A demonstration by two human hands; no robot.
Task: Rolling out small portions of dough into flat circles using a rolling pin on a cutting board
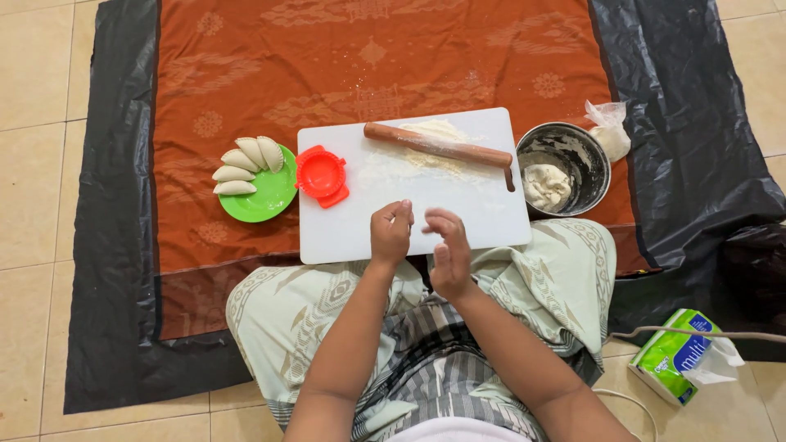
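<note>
A home, and the cooking is done on the floor. Beige tiles (33,172) carry a black plastic sheet (688,98) with an orange patterned cloth (246,74) over it. On the cloth sit a white board (344,237), a rolling pin (438,146), a steel bowl (594,151) of dough and a green plate (274,200) of dumplings.

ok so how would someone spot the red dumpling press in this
Find the white board lying on the orange cloth in front of the seated person. At the board's left edge, beside the green plate of folded dumplings, sits the press. It is the only red thing here: round, plastic, with a scalloped rim.
</note>
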